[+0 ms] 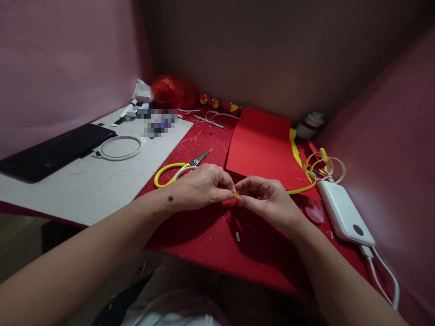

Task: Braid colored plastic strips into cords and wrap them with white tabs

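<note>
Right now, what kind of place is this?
Probably a home or small-workshop craft table: yellow-handled scissors lie on the red surface, red sheets are stacked beside them, and both hands pinch a tiny yellow piece.

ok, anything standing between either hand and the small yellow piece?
Nothing visible. The left hand and right hand already meet at the small yellow piece, fingertips on it. The scissors and red sheet lie beyond the hands, not between.
</note>
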Motion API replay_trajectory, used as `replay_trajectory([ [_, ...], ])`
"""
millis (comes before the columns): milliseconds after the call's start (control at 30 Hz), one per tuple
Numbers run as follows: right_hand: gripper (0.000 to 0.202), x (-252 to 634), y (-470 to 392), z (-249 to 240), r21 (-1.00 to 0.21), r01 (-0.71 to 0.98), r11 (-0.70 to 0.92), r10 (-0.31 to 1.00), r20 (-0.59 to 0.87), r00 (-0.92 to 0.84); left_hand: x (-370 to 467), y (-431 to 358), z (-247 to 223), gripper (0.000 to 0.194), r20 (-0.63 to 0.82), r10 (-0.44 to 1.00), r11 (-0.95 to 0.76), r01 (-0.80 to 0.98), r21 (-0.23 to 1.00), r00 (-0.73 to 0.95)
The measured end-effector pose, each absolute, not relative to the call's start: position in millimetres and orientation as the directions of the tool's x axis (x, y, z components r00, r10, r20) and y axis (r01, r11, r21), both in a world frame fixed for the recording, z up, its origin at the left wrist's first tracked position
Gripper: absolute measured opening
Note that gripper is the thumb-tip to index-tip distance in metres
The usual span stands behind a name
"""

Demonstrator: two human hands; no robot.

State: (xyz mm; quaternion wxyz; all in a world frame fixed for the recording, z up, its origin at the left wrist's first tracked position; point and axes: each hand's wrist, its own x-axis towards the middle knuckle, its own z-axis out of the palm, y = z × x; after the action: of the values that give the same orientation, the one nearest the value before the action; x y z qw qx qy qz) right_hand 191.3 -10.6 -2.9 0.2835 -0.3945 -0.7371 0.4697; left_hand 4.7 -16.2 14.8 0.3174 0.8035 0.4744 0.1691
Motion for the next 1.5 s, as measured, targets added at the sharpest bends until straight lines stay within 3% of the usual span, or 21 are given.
replay_trajectory([
  [200, 0.01, 191, -10, -7, -0.786, 0.453, 0.422, 0.853, 0.175, -0.492, 6, -15, 9, 0.017, 0.093, 0.877, -0.443, 0.719, 0.535, 0.471],
  [333, 0.01, 191, -12, -7, -0.738, 0.485, 0.468, 0.846, 0.217, -0.487, 5, -15, 9, 0.015, 0.132, 0.861, -0.478, 0.692, 0.541, 0.491],
  [667, 0.011, 192, -11, -6, -0.723, 0.478, 0.499, 0.826, 0.23, -0.515, -3, -14, 20, 0.022, -0.158, 0.799, -0.3, 0.612, 0.732, 0.581],
  [833, 0.011, 190, -13, -6, -0.73, 0.459, 0.507, 0.828, 0.263, -0.496, 0, -14, 15, 0.018, -0.05, 0.865, -0.345, 0.665, 0.662, 0.498],
  [933, 0.011, 190, -15, -9, -0.7, 0.449, 0.555, 0.81, 0.333, -0.482, 0, -14, 8, 0.014, 0.146, 0.859, -0.472, 0.65, 0.596, 0.49],
  [1067, 0.01, 190, -13, -13, -0.486, 0.502, 0.716, 0.697, 0.541, -0.471, -2, -15, 2, 0.013, 0.424, 0.704, -0.71, 0.585, 0.393, 0.569],
  [1233, 0.011, 191, -10, -17, -0.179, 0.555, 0.813, 0.511, 0.677, -0.53, -2, -15, 1, 0.006, 0.437, 0.662, -0.75, 0.539, 0.384, 0.609],
  [1333, 0.015, 191, -11, -19, -0.091, 0.582, 0.808, 0.474, 0.686, -0.552, -1, -15, -1, 0.008, 0.477, 0.647, -0.758, 0.57, 0.317, 0.595],
  [1500, 0.015, 191, -13, -19, -0.018, 0.598, 0.801, 0.445, 0.685, -0.576, 2, -16, -8, 0.017, 0.572, 0.589, -0.734, 0.675, 0.081, 0.571],
])
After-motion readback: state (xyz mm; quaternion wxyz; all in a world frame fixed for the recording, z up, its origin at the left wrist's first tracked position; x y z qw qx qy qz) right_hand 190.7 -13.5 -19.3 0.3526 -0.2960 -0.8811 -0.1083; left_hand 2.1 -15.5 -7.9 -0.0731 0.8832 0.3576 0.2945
